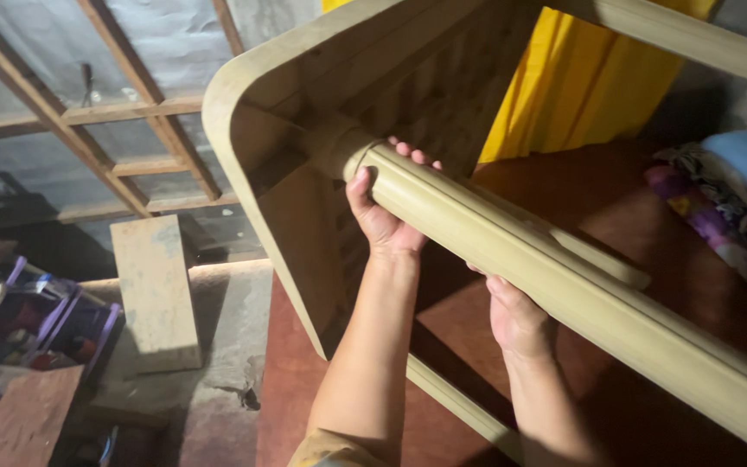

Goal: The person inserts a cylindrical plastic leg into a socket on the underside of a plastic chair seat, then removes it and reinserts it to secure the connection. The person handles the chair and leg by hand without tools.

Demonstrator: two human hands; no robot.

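Left hand [379, 220] fingers [414, 156] wrapped around rounded olive-green wooden furniture leg [512, 251] near joint; right hand [516, 318] gripping lower, axis running down-right.

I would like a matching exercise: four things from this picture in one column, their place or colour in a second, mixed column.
1. left hand
2. right hand
3. curtain
4. wooden block

a. yellow, behind the furniture
b. gripping the top of the round leg
c. lying on the floor at left
d. under the leg, lower down

Pairs: 1-b, 2-d, 3-a, 4-c
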